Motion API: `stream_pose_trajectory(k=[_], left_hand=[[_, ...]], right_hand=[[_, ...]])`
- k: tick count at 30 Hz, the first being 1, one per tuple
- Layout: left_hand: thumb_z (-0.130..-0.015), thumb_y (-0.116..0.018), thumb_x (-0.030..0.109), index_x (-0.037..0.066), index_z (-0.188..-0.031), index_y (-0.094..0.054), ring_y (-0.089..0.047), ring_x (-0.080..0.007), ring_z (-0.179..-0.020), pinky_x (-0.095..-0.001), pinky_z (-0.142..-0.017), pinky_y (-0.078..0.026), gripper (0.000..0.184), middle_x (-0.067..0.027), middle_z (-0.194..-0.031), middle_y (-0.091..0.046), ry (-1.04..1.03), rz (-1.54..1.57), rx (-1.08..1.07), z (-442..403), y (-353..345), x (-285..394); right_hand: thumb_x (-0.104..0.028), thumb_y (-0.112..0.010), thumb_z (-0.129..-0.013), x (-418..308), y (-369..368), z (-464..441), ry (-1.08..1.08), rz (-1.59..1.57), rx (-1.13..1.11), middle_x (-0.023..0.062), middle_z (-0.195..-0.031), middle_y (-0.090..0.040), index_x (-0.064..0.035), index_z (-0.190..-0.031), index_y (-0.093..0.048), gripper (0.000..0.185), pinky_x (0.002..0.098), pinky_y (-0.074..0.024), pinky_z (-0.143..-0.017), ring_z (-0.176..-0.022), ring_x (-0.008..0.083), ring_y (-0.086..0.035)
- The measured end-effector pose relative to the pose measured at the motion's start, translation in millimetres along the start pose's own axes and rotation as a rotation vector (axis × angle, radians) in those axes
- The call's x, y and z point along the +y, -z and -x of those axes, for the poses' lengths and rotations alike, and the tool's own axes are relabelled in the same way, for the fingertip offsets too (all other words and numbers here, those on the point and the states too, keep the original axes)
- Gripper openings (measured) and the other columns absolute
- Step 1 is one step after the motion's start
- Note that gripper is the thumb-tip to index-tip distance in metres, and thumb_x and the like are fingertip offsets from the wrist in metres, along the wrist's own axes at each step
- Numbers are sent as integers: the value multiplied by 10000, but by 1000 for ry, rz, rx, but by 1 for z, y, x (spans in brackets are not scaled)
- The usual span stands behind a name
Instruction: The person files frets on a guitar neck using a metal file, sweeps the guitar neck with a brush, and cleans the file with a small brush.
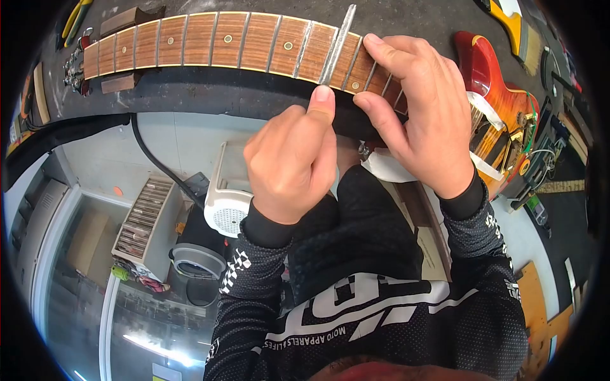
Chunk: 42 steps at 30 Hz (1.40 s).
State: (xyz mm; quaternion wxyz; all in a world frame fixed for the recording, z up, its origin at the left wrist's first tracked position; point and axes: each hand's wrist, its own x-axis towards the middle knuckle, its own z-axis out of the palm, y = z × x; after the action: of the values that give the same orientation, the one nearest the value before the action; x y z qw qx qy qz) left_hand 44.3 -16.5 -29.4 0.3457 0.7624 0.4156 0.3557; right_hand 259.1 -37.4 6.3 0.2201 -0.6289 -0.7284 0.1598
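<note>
A guitar neck (197,41) with a brown wooden fretboard, metal frets and round dot inlays lies across the top of the view. Across it runs a narrow silvery strip (338,47), slanted along a fret, its far end sticking out past the edge. My left hand (289,159) is closed, thumb tip at the strip's near end by the fretboard's edge; its curled fingers are partly hidden. Near the body end, my right hand (426,108) spans the neck, with the fingertips on the far edge and the thumb on the near edge.
Wooden support blocks (130,20) sit by the headstock end. At right lies the red-orange guitar body (502,108) with white tape and loose wires. A yellow-handled brush (508,25) is at the upper right. Below the bench are a white chair (229,209) and a drawer unit (149,219).
</note>
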Motion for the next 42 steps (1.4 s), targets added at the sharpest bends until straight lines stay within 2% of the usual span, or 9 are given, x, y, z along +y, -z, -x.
stream_pose_trajectory(k=[4,8,16,18,22,24,36,38,42], left_hand=[[-790,-771,-150,-9,-1395,-752,-542,-285,-565,-397,-535,-451,622,-85,-714,-530,24,-77,-39,49,23,7],[-809,-750,-154,-8,-1418,-740,-543,-291,-567,-410,-537,-456,627,-95,-723,-531,-5,-77,-21,23,11,3],[-845,-752,-159,-9,-1319,-765,-578,-289,-584,-408,-539,-461,497,-111,-718,-544,1,-72,11,44,20,7],[-840,-752,-161,-7,-1310,-770,-577,-287,-581,-405,-541,-463,495,-108,-715,-545,2,-10,25,14,5,1],[-824,-751,-165,-9,-1300,-771,-547,-283,-561,-398,-532,-445,501,-98,-711,-532,-1,-33,20,30,8,0],[-898,-759,-216,-39,-1258,-744,-598,-247,-561,-312,-548,-479,402,-140,-763,-686,46,-81,-94,57,33,11],[-914,-742,-217,-30,-1268,-729,-564,-245,-542,-309,-539,-459,400,-117,-724,-647,11,-64,-89,51,30,5],[-836,-762,-184,-22,-1328,-743,-569,-286,-569,-380,-540,-466,518,-118,-729,-590,-12,-7,-18,14,6,-1],[-809,-767,-161,-10,-1376,-749,-592,-307,-604,-411,-561,-491,587,-120,-743,-581,-11,-8,3,16,6,-3]], right_hand=[[-189,-872,-907,1,1,-1,-4,-3,-10,127,-1303,-730,-74,-1467,-640,617,423,-502,-935,-1104,329,-707],[-197,-870,-915,1,0,-1,6,10,-6,126,-1301,-729,-74,-1470,-641,613,420,-502,-935,-1104,322,-704],[-214,-863,-932,0,1,0,-4,19,-13,123,-1322,-728,-70,-1472,-642,601,421,-504,-960,-1111,326,-703],[-212,-863,-931,-1,0,-1,7,28,-2,122,-1323,-727,-70,-1470,-642,600,422,-507,-959,-1110,325,-703],[-208,-865,-928,0,0,-1,11,34,0,122,-1325,-725,-73,-1466,-643,597,421,-509,-954,-1106,320,-705],[-206,-866,-927,0,1,0,5,27,-2,123,-1325,-726,-75,-1464,-644,596,421,-510,-952,-1105,321,-705],[-201,-866,-921,0,1,-1,-2,15,0,129,-1330,-725,-77,-1459,-645,594,430,-505,-964,-1102,328,-704],[-199,-866,-920,-1,0,0,-2,17,-4,130,-1331,-725,-76,-1459,-644,596,432,-505,-965,-1106,330,-704],[-200,-864,-922,-2,0,-2,4,16,-1,132,-1331,-724,-75,-1461,-643,596,433,-506,-965,-1118,333,-703]])
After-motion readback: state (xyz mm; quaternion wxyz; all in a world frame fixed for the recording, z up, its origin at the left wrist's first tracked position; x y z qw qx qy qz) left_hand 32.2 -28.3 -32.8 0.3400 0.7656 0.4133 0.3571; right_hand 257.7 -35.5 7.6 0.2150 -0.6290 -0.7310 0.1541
